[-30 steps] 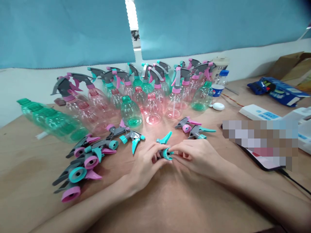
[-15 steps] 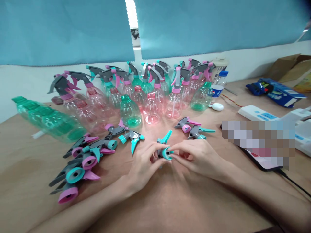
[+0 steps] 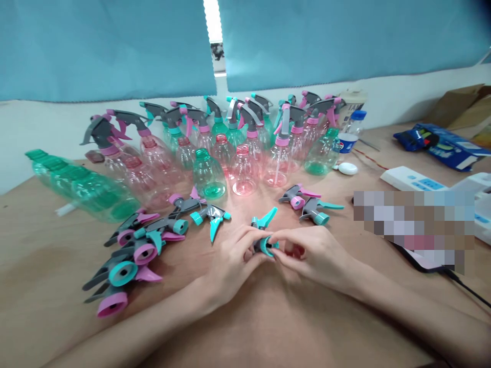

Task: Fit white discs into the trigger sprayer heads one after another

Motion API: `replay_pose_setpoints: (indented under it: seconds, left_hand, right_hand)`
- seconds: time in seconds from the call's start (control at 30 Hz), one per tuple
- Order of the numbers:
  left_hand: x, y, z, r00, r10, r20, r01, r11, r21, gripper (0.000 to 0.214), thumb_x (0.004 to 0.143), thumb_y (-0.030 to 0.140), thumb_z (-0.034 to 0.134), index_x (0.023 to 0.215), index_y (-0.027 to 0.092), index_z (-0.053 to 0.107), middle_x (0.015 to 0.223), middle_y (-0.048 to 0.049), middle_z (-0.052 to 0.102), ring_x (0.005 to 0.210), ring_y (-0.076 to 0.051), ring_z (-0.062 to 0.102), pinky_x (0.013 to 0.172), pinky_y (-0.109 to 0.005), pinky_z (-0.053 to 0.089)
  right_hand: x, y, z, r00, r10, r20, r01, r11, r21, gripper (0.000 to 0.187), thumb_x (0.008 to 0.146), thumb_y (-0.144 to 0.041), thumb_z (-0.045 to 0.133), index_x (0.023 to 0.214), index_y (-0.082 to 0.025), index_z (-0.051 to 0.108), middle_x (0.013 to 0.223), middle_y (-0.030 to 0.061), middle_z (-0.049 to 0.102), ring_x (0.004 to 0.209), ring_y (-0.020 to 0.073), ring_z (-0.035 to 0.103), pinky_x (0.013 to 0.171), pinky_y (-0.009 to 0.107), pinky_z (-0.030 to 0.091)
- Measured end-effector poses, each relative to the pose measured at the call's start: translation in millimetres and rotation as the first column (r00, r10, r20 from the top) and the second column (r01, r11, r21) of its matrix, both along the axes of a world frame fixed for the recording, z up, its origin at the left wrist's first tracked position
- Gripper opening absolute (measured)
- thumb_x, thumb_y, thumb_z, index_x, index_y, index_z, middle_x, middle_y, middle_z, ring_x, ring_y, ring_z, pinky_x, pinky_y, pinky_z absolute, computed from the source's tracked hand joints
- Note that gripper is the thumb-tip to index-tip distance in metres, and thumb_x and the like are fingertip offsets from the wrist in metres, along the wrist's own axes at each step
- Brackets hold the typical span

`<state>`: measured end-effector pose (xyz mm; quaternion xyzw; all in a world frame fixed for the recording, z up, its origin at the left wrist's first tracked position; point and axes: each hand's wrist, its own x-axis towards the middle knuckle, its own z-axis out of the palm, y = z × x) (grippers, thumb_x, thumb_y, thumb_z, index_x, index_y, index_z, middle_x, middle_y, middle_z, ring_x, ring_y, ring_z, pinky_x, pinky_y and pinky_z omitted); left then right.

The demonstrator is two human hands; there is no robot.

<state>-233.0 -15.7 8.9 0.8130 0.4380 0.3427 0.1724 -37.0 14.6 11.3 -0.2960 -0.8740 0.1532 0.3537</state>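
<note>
Both of my hands meet at the middle of the wooden table (image 3: pixel 268 327). My left hand (image 3: pixel 233 260) grips a grey and teal spray trigger head (image 3: pixel 264 232), its teal trigger pointing up and away. My right hand (image 3: pixel 307 253) pinches the teal screw collar at the near end of that same head. A pile of loose trigger heads (image 3: pixel 134 248) with pink and teal collars lies left of my left hand. Two more loose heads (image 3: pixel 309 202) lie just beyond my right hand.
Several clear pink and green bottles (image 3: pixel 238 158), some with triggers fitted, stand in a cluster at the back. Stacked green bottles (image 3: pixel 80 186) lie at far left. A white device (image 3: pixel 410 179), a blue packet (image 3: pixel 441 140), a cardboard box (image 3: pixel 460 105) and a cable (image 3: pixel 466 289) occupy the right.
The view has shifted slightly. My hands stay together on the trigger head, and my right fingers have closed further over its teal collar.
</note>
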Motion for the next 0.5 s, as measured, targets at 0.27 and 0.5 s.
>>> replay_pose_setpoints:
  seconds: [0.27,0.5]
  left_hand:
    - [-1.0,1.5,-1.2,0.999,0.045,0.007,-0.045,0.999,-0.024,0.029,0.082,0.013,0.063,0.109,0.024,0.057,0.087,0.0012,0.056,0.059,-0.009,0.047,0.054,-0.020,0.041]
    - [-1.3,3.2,1.0,0.992,0.127,0.007,-0.127,0.992,-0.015,0.026,0.080,0.014,0.067,0.104,0.021,0.061,0.087,-0.0012,0.057,0.069,-0.013,0.052,0.058,-0.023,0.042]
  right_hand:
    - [-3.1,-5.8,-2.2,0.993,-0.106,-0.044,0.110,0.988,0.105,0.012,0.085,-0.021,0.060,0.091,-0.016,0.068,0.065,-0.0016,0.069,0.051,0.0097,0.059,0.051,0.021,0.039]
    - [-1.6,-3.8,-1.7,0.993,-0.115,-0.023,0.116,0.992,0.048,0.013,0.085,-0.021,0.060,0.092,-0.018,0.070,0.067,-0.0005,0.070,0.053,0.0115,0.061,0.051,0.022,0.040]
